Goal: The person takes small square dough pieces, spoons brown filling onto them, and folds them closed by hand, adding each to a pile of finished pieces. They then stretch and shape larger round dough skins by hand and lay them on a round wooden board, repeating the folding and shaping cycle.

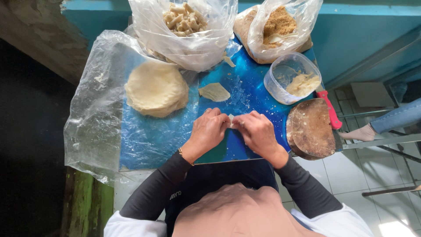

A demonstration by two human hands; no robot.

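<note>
Both hands (233,129) pinching small dough roll (230,121), blue table (250,94)

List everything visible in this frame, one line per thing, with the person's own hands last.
Stack of round pale dough wrappers: one, cream, left on blue table.
Single wrapper piece: one, pale, table centre.
Clear bag of rolled pieces: one, beige, top centre.
Clear bag of brown crumbs: one, top right.
Clear plastic tub of paste: one, right.
Round wooden board: one, brown, right edge.
Red-handled knife: one, beside board.
Left hand, right hand: pinching small pale wrapper together.
</note>
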